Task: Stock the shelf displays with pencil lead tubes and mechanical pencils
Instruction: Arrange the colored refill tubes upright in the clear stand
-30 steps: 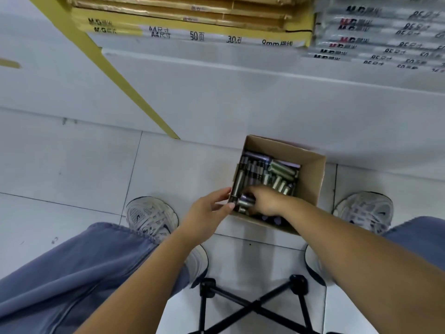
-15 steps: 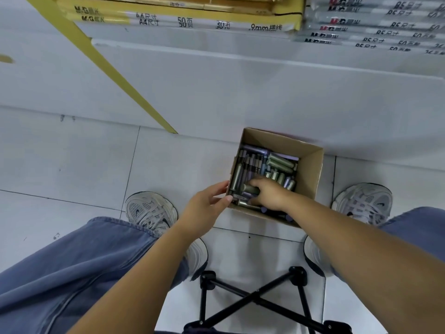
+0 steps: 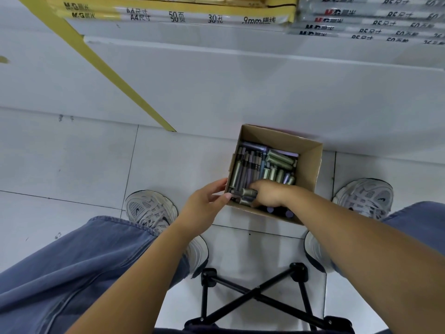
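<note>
A small open cardboard box (image 3: 310,162) stands on the tiled floor between my feet, against the white shelf base. Inside lie several greenish and purple pencil lead tubes (image 3: 279,160) and thin mechanical pencils (image 3: 250,162). My right hand (image 3: 269,195) reaches into the near left part of the box, and its curled fingers grip a few greenish tubes (image 3: 248,192). My left hand (image 3: 204,204) rests against the box's near left corner, thumb on the rim and fingers along the outer wall.
Notebook packs (image 3: 173,15) lie on the low shelf above the white base panel (image 3: 216,88). A yellow shelf post (image 3: 115,78) slants down to the floor on the left. My sneakers (image 3: 149,210) flank the box. A black folding stool frame (image 3: 255,295) stands below me.
My right hand has shifted a little inside the box, gathering tubes at the near left side. My left hand has moved closer and now touches the box corner.
</note>
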Motion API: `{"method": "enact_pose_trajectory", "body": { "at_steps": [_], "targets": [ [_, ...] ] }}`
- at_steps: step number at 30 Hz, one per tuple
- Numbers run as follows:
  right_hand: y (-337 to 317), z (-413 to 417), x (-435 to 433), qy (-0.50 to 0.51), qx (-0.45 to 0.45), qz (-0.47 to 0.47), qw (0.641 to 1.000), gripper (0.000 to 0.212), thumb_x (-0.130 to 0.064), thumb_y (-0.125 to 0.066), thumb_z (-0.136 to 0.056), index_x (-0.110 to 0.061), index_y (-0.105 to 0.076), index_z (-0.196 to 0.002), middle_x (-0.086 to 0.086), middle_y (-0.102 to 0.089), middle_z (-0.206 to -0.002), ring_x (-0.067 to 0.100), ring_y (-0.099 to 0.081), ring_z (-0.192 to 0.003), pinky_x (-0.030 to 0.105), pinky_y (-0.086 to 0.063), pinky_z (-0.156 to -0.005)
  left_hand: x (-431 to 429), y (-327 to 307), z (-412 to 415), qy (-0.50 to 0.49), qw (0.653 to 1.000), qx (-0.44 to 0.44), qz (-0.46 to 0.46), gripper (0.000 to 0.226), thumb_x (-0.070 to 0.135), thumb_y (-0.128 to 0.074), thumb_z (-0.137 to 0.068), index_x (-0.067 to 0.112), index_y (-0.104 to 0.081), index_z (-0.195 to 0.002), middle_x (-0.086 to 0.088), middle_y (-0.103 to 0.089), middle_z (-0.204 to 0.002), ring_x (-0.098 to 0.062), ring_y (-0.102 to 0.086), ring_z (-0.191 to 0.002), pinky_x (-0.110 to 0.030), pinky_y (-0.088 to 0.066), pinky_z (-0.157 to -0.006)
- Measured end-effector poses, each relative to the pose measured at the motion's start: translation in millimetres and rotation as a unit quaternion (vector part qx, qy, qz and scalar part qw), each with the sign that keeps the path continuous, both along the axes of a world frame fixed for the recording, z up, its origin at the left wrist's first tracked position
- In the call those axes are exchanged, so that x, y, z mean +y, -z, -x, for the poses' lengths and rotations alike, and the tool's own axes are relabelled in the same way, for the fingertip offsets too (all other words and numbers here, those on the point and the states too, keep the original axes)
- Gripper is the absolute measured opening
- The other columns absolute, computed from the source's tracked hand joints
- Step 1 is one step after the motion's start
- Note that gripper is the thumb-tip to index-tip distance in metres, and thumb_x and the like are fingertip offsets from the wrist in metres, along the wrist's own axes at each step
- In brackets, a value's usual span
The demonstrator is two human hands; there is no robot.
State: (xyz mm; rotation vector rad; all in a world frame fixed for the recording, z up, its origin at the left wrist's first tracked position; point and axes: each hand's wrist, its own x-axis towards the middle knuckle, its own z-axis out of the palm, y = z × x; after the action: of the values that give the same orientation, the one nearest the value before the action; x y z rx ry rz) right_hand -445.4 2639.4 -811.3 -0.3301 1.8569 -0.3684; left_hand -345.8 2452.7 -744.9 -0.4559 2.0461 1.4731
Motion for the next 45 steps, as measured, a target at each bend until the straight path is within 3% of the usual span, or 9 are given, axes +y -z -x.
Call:
{"method": "enact_pose_trajectory", "body": {
  "at_steps": [3,7,13,18,21,23,39,42,45],
  "targets": [
    [-1,-1,0,0.029,-0.004,0.006,1.000,0.052,-0.020,-0.067,-0.088,-0.014,-0.047,-0.136,0.009,-0.055,-0.124,0.027,-0.065,-0.095,0.035,-0.054,-0.081,0,1,0,0.001,1.000,0.001,-0.001,0.037,0.031,-0.053,-0.101,0.047,-0.054,-0.135,0.029,-0.064,-0.124,0.009,-0.062,-0.109,-0.034,-0.050,-0.099],
    [0,-1,-2,0.279,0.045,0.095,0.954,0.027,-0.020,-0.063,-0.091,-0.022,-0.050,-0.115,0.002,-0.061,-0.089,0.015,-0.060,-0.069,0.025,-0.046,-0.055,0,2,-1,-0.006,1.000,-0.001,0.000,0.037,0.032,-0.054,-0.101,0.048,-0.055,-0.135,0.030,-0.064,-0.125,0.011,-0.061,-0.108,-0.034,-0.051,-0.099],
    [8,-1,-28,0.415,0.065,0.115,0.900,0.037,-0.017,-0.061,-0.093,-0.016,-0.051,-0.128,0.002,-0.063,-0.109,0.020,-0.061,-0.096,0.029,-0.047,-0.077,-1,3,-1,-0.014,1.000,-0.002,-0.008,0.037,0.033,-0.056,-0.100,0.054,-0.055,-0.130,0.032,-0.064,-0.122,0.010,-0.062,-0.108,-0.031,-0.050,-0.097],
    [13,-4,-28,0.487,0.013,0.124,0.864,0.029,-0.016,-0.069,-0.087,-0.017,-0.060,-0.115,0.004,-0.068,-0.097,0.015,-0.064,-0.079,0.029,-0.054,-0.071,-3,4,0,-0.014,1.000,-0.008,-0.015,0.036,0.035,-0.058,-0.099,0.054,-0.055,-0.130,0.031,-0.065,-0.122,0.010,-0.062,-0.107,-0.029,-0.048,-0.094],
    [12,-5,-25,0.521,-0.054,0.155,0.837,0.023,-0.014,-0.074,-0.082,-0.022,-0.063,-0.101,0.006,-0.071,-0.102,0.018,-0.068,-0.089,0.032,-0.057,-0.079,-3,3,0,-0.012,1.000,-0.011,-0.011,0.037,0.036,-0.058,-0.099,0.055,-0.055,-0.130,0.032,-0.065,-0.121,0.011,-0.062,-0.107,-0.030,-0.048,-0.096],
    [10,-4,-27,0.533,-0.084,0.163,0.826,0.038,-0.015,-0.078,-0.078,-0.018,-0.061,-0.112,0.007,-0.069,-0.110,0.023,-0.066,-0.100,0.040,-0.055,-0.090,-3,2,0,-0.010,1.000,-0.012,-0.007,0.037,0.036,-0.058,-0.099,0.052,-0.055,-0.133,0.031,-0.065,-0.122,0.011,-0.061,-0.107,-0.031,-0.048,-0.097],
    [-28,-7,-12,0.599,-0.156,0.232,0.750,0.045,-0.011,-0.079,-0.076,-0.010,-0.062,-0.118,0.011,-0.071,-0.111,0.027,-0.067,-0.105,0.047,-0.052,-0.094,0,-11,10,-0.015,0.998,-0.029,0.054,0.047,0.031,-0.066,-0.094,0.035,-0.054,-0.139,0.015,-0.061,-0.132,0.002,-0.063,-0.104,-0.022,-0.047,-0.090],
    [-67,-3,3,0.577,-0.144,0.281,0.754,0.043,-0.013,-0.078,-0.076,-0.012,-0.065,-0.117,0.009,-0.073,-0.108,0.026,-0.069,-0.101,0.043,-0.056,-0.086,7,-36,21,-0.030,0.991,0.045,0.124,0.045,0.035,-0.071,-0.090,0.036,-0.056,-0.133,0.015,-0.061,-0.119,0.001,-0.060,-0.100,-0.012,-0.043,-0.075],
    [-116,-4,12,0.545,-0.131,0.339,0.756,0.040,-0.017,-0.078,-0.073,-0.012,-0.068,-0.112,0.012,-0.072,-0.108,0.027,-0.069,-0.100,0.042,-0.057,-0.082,16,-71,35,-0.010,0.991,0.113,0.073,0.034,0.034,-0.073,-0.088,0.036,-0.064,-0.121,0.016,-0.065,-0.116,0.000,-0.063,-0.100,-0.017,-0.049,-0.084]
  ]
}}
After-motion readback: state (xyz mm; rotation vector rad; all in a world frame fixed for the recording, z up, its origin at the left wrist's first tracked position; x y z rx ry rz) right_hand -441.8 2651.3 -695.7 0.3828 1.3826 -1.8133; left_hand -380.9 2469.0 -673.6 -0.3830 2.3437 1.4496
